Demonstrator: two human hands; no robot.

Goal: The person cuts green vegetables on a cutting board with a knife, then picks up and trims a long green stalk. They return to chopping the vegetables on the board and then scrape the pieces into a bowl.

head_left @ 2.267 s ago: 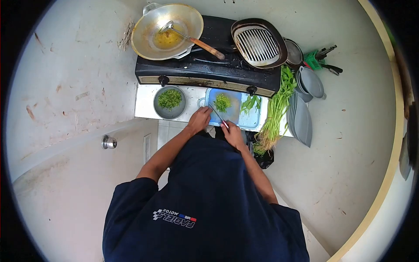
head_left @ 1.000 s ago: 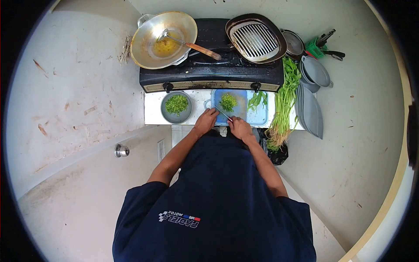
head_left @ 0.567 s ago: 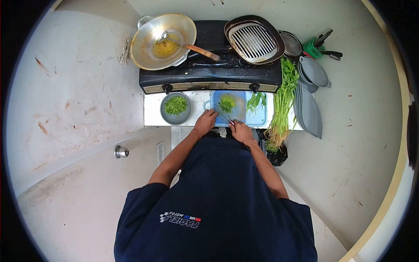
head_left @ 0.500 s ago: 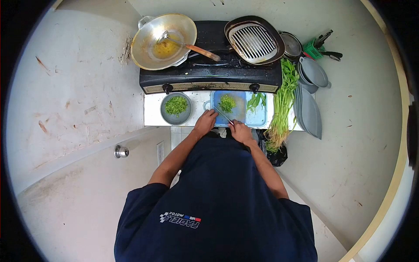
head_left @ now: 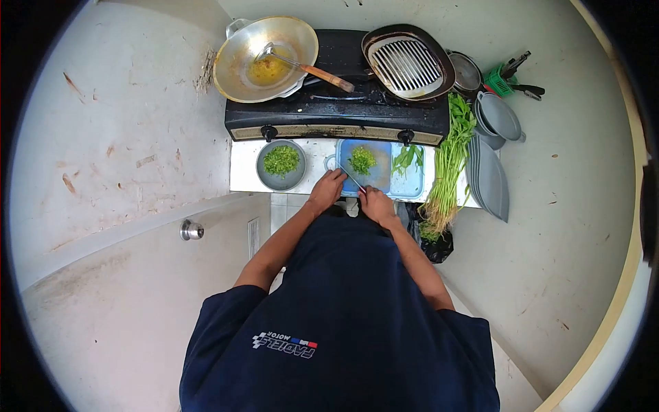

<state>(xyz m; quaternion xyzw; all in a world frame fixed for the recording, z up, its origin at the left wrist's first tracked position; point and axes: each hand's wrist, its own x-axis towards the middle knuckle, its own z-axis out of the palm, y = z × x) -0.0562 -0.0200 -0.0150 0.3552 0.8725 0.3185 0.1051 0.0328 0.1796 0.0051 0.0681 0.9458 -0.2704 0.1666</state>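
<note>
My right hand [head_left: 375, 203] is wrapped round the handle of a knife [head_left: 352, 179], whose blade points up and left over the blue cutting board [head_left: 383, 185]. At the board's left front corner rests my left hand [head_left: 330, 185], near the blade tip, its fingers bent; whether they hold anything is too small to tell. Chopped greens [head_left: 362, 160] lie in a pile on the board, beyond the blade. Some green leaves [head_left: 408, 158] lie on the board's lighter right part. To the left stands a grey bowl [head_left: 261, 176] with more chopped greens.
Behind the board is a black stove [head_left: 333, 113] bearing a wok [head_left: 226, 72] with a ladle and a grill pan [head_left: 449, 69]. Long leafy stalks [head_left: 447, 161] lie right of the board, beside grey plates [head_left: 490, 180]. A green basket [head_left: 498, 84] holds utensils.
The camera view has shifted slightly, so the stove and the counter things appear a little further right. My hands and the knife keep nearly the same pose at the board.
</note>
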